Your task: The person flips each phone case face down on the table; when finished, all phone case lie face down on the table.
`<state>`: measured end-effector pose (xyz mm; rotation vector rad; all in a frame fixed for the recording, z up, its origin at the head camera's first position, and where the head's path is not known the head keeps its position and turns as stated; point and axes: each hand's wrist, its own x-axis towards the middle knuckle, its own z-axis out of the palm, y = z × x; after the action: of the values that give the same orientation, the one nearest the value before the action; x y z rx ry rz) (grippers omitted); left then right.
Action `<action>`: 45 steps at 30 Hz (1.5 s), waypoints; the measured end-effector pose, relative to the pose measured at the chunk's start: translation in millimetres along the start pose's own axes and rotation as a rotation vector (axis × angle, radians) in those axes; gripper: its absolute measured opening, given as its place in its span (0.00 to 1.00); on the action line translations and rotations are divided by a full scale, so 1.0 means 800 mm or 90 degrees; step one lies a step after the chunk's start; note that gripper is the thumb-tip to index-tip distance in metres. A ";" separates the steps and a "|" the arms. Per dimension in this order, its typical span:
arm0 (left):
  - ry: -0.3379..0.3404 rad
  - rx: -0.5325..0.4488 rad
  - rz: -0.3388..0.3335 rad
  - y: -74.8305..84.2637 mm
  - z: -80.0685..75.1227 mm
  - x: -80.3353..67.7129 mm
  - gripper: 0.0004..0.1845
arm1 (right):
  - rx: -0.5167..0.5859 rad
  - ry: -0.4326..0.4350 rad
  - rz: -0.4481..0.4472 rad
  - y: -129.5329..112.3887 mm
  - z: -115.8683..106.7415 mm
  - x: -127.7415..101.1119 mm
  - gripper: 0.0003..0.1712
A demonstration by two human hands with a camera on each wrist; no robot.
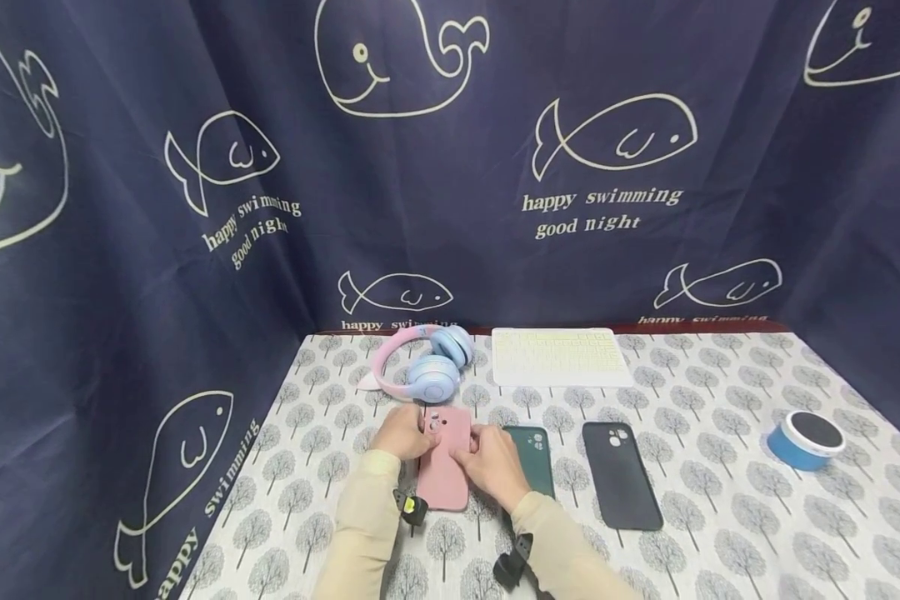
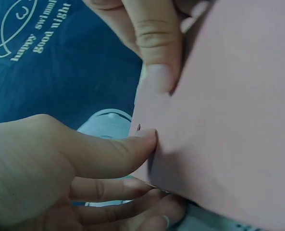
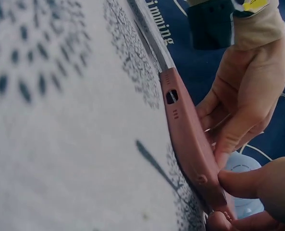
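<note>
A soft pink rectangular phone case (image 1: 445, 458) lies lengthwise on the worktop (image 1: 720, 500), near its front edge and left of centre, its camera cutout pointing away from the person. The left hand (image 1: 401, 432) grips its far left edge, thumb on top and fingers curled beneath, as the left wrist view shows. The right hand (image 1: 495, 462) pinches the case's right edge, thumb pressed to the rim. Just beside that hand lies a dark green phone case (image 1: 534, 458), and further right a black phone case (image 1: 621, 475). Beyond the pink case sit pastel pink-and-blue over-ear headphones (image 1: 423, 362) and a white flat keyboard (image 1: 558, 357). A round blue speaker with a black top (image 1: 805, 440) stands well apart at the right.
</note>
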<state>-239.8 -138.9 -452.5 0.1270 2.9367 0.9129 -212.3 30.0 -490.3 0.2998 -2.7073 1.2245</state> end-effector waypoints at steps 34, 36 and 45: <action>-0.034 -0.011 0.073 0.106 0.069 -0.028 0.15 | -0.116 -0.132 0.161 0.053 -0.135 0.005 0.15; -0.020 0.007 0.084 0.108 0.073 -0.029 0.15 | -0.089 -0.140 0.167 0.053 -0.131 0.004 0.15; -0.014 -0.020 0.103 0.103 0.090 -0.025 0.07 | -0.061 -0.119 0.175 0.054 -0.132 0.002 0.12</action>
<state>-209.0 -32.7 -464.5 0.3753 2.9238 0.9711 -218.3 137.0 -452.1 0.0300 -3.0387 1.1774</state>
